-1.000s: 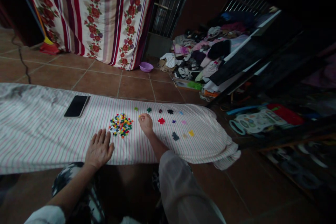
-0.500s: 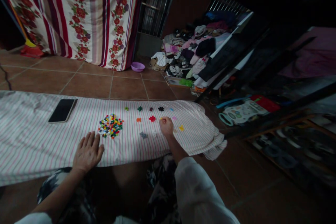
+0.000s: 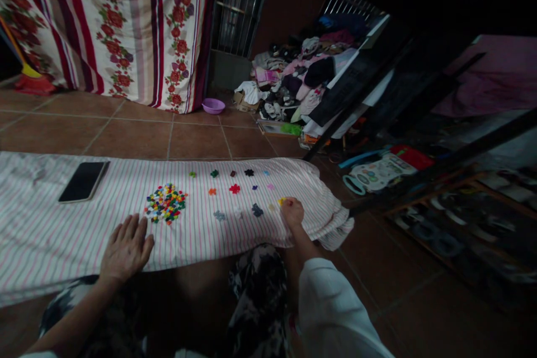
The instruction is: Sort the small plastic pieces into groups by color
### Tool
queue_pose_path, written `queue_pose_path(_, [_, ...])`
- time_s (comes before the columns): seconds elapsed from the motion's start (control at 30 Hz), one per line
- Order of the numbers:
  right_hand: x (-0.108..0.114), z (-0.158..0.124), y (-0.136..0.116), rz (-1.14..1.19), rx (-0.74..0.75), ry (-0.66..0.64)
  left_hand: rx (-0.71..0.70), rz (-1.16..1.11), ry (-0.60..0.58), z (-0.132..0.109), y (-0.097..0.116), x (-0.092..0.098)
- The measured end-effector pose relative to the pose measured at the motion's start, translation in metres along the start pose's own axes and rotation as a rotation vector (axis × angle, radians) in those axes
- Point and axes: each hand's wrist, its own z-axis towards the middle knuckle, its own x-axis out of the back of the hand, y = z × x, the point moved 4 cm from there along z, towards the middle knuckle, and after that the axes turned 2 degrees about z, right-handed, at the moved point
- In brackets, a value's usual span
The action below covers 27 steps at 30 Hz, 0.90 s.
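My left hand lies flat on the striped cloth, fingers stretched out. Just beyond it is a mixed pile of small coloured pieces. To the right, my right hand is closed, its fingertips at a little yellow cluster; whatever is between them is hidden. Beside it sits a beige cluster. More small single-colour groups stand in rows: a red cluster, an orange one, a black one, a dark grey one, a light grey one and a pink one.
A phone lies on the cloth at the left. Past the far edge are the tiled floor, a purple basin, a hanging floral curtain and a heap of clothes. A shoe rack stands at the right.
My right hand has moved right, from near the red cluster to the yellow one, uncovering the blue and dark grey groups. The view has shifted slightly; my left hand still rests flat.
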Motion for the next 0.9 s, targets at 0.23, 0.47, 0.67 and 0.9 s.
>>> queue_pose_path(0.23, [0.004, 0.003, 0.016, 0.008, -0.088, -0.04, 0.008, 0.009, -0.021, 0.0, 0.0, 0.001])
queue_pose_path(0.47, [-0.002, 0.009, 0.024, -0.037, -0.112, -0.047, 0.01, 0.048, -0.038, 0.0, 0.0, -0.001])
queue_pose_path(0.67, [-0.01, 0.016, 0.032, -0.112, -0.173, -0.08, -0.015, 0.062, -0.046, -0.001, -0.001, -0.003])
queue_pose_path(0.9, [-0.015, 0.018, 0.034, -0.074, -0.159, -0.134, -0.001, 0.097, -0.027, -0.002, -0.003, -0.005])
